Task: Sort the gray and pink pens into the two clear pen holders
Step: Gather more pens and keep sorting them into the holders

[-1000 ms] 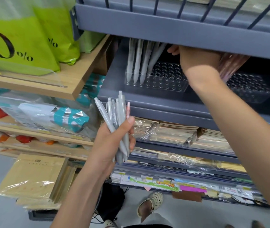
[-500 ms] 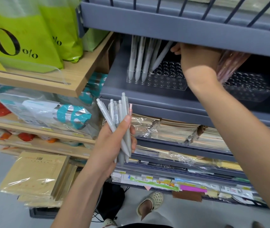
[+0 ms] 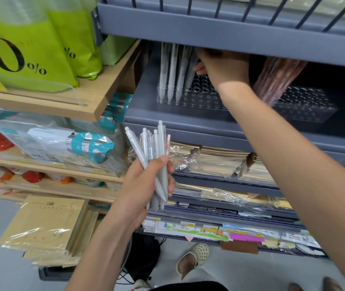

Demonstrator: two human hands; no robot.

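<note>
My left hand [image 3: 144, 185] grips a bundle of gray pens [image 3: 154, 148] upright in front of the shelves, with one pink pen [image 3: 168, 143] at its right side. My right hand [image 3: 224, 68] reaches under the upper shelf to the left clear pen holder [image 3: 201, 100]. Three gray pens [image 3: 171, 74] stand in that holder. A fourth gray pen [image 3: 189, 77] leans beside them, and my right thumb and fingers pinch its top, partly hidden by the shelf edge. Pink pens [image 3: 276, 78] lean in the right clear pen holder [image 3: 308, 110].
The gray upper shelf [image 3: 230, 28] overhangs both holders closely. Wrapped notebooks [image 3: 220, 162] fill the shelves below. A wooden shelf [image 3: 95, 101] with green bags [image 3: 30, 49] juts out on the left. Paper packs [image 3: 45, 225] lie low left, and a sandalled foot [image 3: 196, 255] stands on the floor.
My right hand has moved down and left onto the leaning gray pen, which now stands more upright in the left holder. The left hand keeps the bundle roughly where it was.
</note>
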